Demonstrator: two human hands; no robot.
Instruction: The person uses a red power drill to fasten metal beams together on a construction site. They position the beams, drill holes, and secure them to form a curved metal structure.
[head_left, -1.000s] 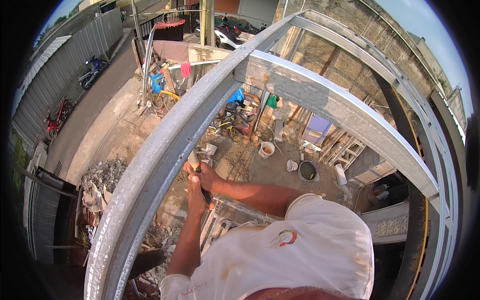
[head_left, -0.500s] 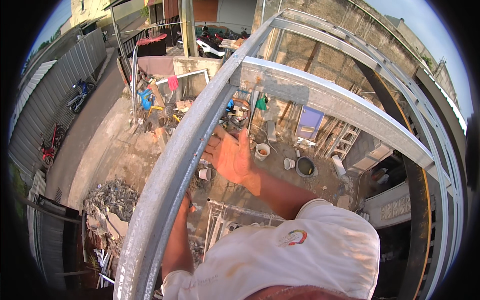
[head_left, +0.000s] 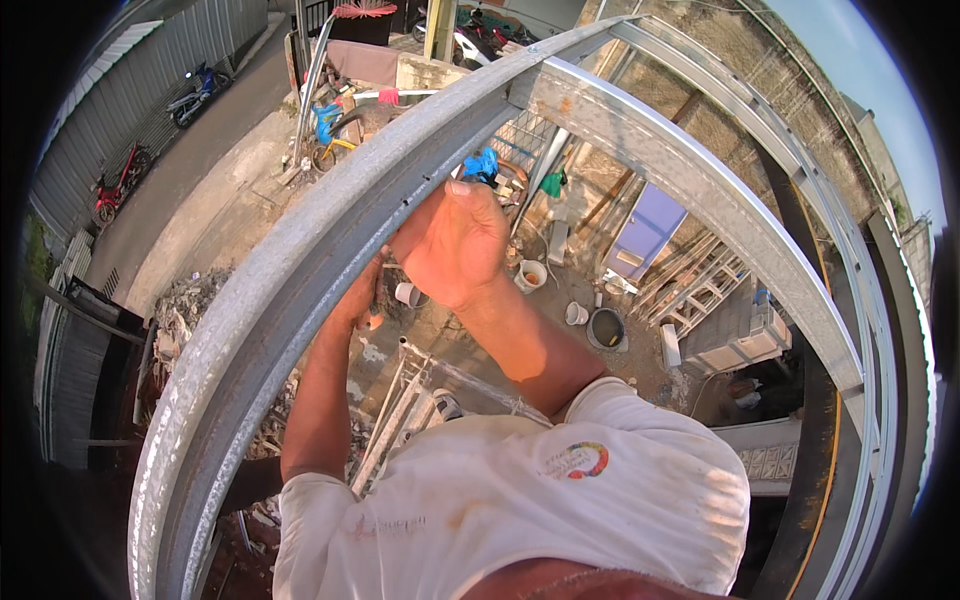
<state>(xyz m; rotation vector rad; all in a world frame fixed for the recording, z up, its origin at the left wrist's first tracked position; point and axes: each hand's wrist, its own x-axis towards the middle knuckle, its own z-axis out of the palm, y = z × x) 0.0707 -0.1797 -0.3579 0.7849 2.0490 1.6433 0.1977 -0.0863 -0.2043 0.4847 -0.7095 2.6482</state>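
Grips half-hidden, one left hand [head_left: 360, 298] and one right hand [head_left: 460, 245] border one beam [head_left: 320, 225].

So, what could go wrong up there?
The right hand is close against the metal beam, so it might get scraped or pinched there. The left hand, partly hidden, seems to hold an orange-tipped thing; if that slipped, it could drop toward the ground far below. And being so high up, the person might fall.
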